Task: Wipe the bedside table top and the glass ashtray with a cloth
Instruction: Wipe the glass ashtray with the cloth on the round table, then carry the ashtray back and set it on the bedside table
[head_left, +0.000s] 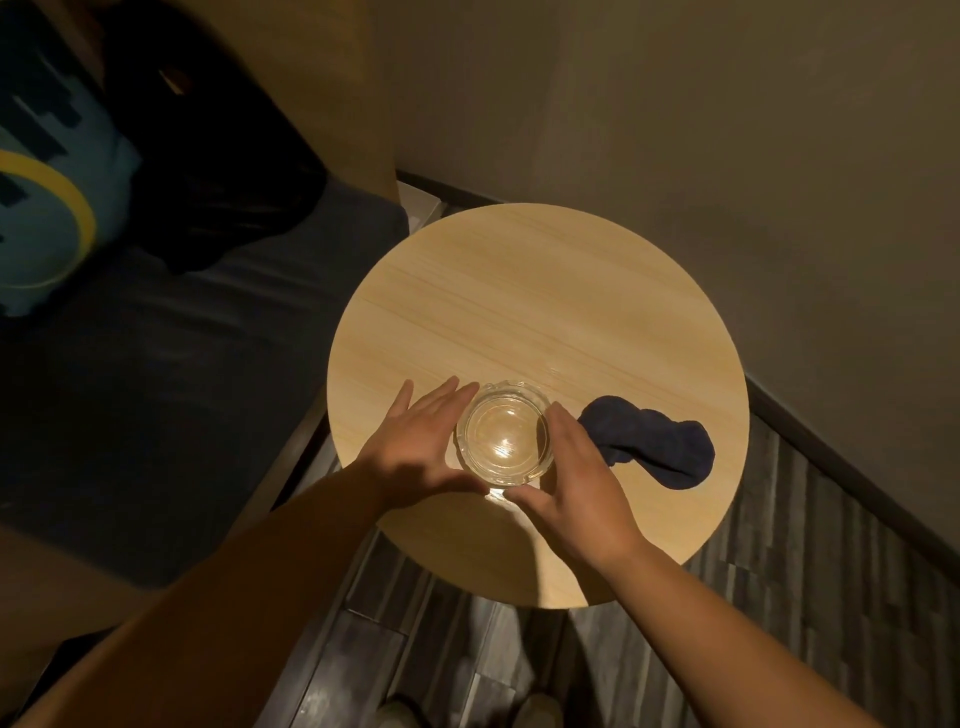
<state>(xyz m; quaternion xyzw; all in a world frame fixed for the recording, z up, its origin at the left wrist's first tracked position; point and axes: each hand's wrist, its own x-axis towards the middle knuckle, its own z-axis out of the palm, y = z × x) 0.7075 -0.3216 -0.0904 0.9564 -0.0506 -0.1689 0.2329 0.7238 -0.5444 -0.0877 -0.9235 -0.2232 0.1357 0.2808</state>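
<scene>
A clear glass ashtray (503, 434) sits near the front of the round light-wood bedside table top (519, 301). My left hand (415, 447) lies against its left side with the fingers stretched out and apart. My right hand (576, 478) curls around its right and front rim, thumb at the near edge. A dark blue cloth (654, 441) lies crumpled on the table just right of my right hand, held by neither hand.
A bed with dark bedding (171, 374) and a teal and yellow pillow (47, 208) lies to the left. Walls close in behind and to the right of the table. Dark wood flooring (779, 597) runs below.
</scene>
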